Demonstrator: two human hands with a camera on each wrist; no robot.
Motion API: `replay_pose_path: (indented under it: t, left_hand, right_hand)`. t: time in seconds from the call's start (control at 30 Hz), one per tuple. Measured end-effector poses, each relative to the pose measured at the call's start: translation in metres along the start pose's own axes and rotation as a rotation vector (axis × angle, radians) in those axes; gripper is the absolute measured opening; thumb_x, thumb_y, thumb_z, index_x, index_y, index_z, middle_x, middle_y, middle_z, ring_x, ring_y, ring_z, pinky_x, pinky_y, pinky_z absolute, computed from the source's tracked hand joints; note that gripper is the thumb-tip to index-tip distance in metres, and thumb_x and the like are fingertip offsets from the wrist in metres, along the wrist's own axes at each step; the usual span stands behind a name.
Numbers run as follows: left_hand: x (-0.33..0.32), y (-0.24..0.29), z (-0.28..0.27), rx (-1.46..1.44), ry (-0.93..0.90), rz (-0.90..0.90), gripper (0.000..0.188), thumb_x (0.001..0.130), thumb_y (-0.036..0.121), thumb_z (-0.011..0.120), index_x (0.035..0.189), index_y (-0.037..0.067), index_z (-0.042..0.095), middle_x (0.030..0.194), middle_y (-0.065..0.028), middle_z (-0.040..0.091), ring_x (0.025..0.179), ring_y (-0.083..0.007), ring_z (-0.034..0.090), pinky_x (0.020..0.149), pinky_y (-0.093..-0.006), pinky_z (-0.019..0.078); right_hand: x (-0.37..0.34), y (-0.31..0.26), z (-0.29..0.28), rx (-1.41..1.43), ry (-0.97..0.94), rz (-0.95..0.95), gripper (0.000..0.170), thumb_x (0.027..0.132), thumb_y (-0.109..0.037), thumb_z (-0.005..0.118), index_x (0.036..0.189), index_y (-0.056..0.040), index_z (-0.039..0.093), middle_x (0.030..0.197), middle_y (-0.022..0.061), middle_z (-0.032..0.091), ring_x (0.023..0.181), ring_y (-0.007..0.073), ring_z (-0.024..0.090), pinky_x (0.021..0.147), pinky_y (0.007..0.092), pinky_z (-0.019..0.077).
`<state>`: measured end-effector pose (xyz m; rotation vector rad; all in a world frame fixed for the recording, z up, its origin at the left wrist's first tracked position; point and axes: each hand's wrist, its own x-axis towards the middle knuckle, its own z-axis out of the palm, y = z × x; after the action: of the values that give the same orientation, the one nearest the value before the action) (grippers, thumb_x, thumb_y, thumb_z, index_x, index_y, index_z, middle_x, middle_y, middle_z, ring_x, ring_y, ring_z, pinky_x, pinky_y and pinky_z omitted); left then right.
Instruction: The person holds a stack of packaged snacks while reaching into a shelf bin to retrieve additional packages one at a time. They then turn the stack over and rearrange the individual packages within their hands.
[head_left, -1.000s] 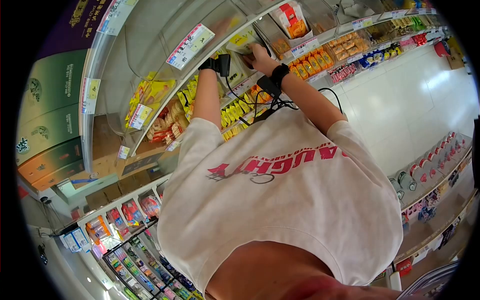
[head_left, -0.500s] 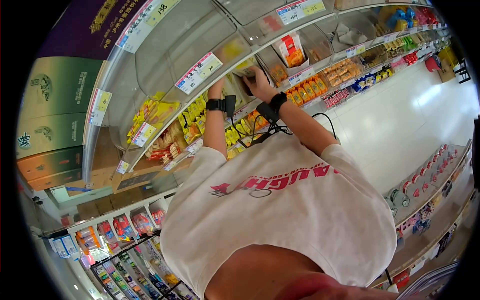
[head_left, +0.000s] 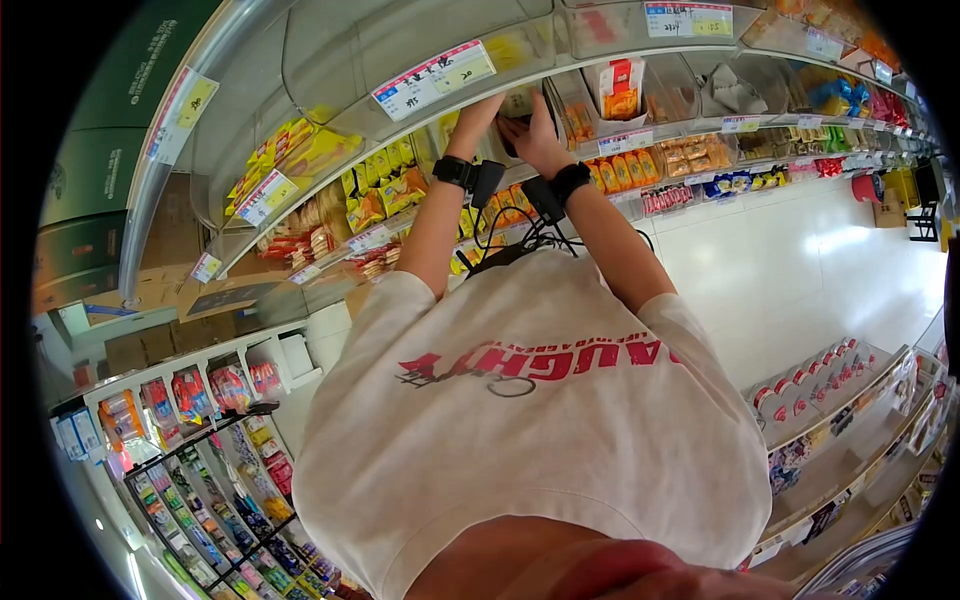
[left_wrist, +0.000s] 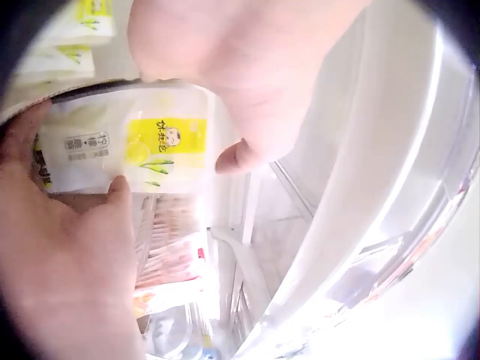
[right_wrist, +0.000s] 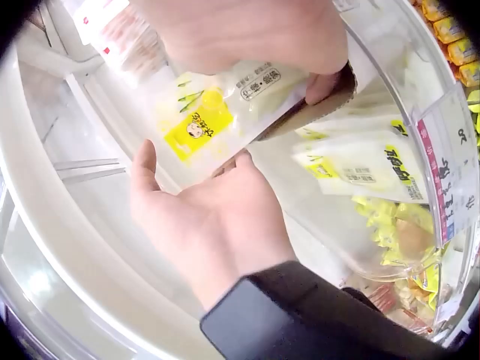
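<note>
A white-and-yellow snack pack lies between the two hands, with a brown cardboard edge along one side. My right hand grips one end of it; its thumb lies against the pack in the left wrist view, its fingers at the cardboard edge. My left hand is at the other end, palm up, its thumb apart from the pack and its fingers partly hidden beneath. In the head view, the left hand and right hand reach into a shelf bin.
More white-and-yellow packs stand in a clear bin beside the hands. A curved shelf front with a price tag overhangs the left wrist. Yellow snack bags and orange packets fill neighbouring bins. Black cables hang between the wrists.
The head view has shifted, so shelf tags and bins sit differently in it. Both hands remain at the same bin; the left has come closer beside the right.
</note>
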<state>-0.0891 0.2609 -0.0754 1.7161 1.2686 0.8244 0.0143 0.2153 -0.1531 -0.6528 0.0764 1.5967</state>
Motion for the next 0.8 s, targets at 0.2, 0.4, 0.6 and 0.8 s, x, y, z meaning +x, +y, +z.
replay_pose_path:
  t: [0.2,0.4,0.6,0.8]
  left_hand:
    - [0.007,-0.046,-0.008,-0.110,-0.002,0.076,0.053,0.104,0.039,0.049,0.140,0.000,0.051,0.144,-0.0178,0.054,0.131,-0.0285,0.050,0.108,-0.0355,0.0378]
    - [-0.019,0.016,-0.014,-0.112,-0.022,-0.238,0.060,0.105,0.037,0.048,0.152,0.000,0.037,0.155,-0.0142,0.042,0.140,-0.0250,0.040,0.116,-0.0323,0.0288]
    - [0.001,-0.016,-0.020,0.223,-0.084,0.140,0.062,0.094,0.053,0.061,0.130,0.002,0.062,0.130,-0.0163,0.063,0.118,-0.0301,0.058,0.097,-0.0387,0.0468]
    - [-0.003,0.020,-0.011,0.313,0.072,0.345,0.064,0.087,0.038,0.072,0.133,-0.002,0.052,0.126,-0.0261,0.062,0.116,-0.0409,0.058,0.097,-0.0445,0.0463]
  right_hand:
    - [0.002,0.003,0.000,0.058,0.080,-0.015,0.070,0.095,-0.050,0.062,0.143,-0.0065,0.035,0.133,0.0223,0.041,0.117,0.0313,0.051,0.106,0.0419,0.0480]
    - [0.000,0.004,-0.001,0.026,0.088,-0.037,0.069,0.095,-0.049,0.060,0.143,-0.0070,0.035,0.137,0.0228,0.040,0.115,0.0327,0.053,0.104,0.0428,0.0500]
    - [-0.005,0.002,0.005,0.000,0.094,-0.044,0.069,0.094,-0.049,0.063,0.143,-0.0083,0.036,0.134,0.0192,0.043,0.116,0.0310,0.052,0.101,0.0411,0.0505]
    - [-0.004,-0.001,0.007,-0.076,0.132,-0.067,0.082,0.085,-0.056,0.074,0.140,-0.0030,0.044,0.127,0.0150,0.048,0.107,0.0294,0.056,0.092,0.0409,0.0532]
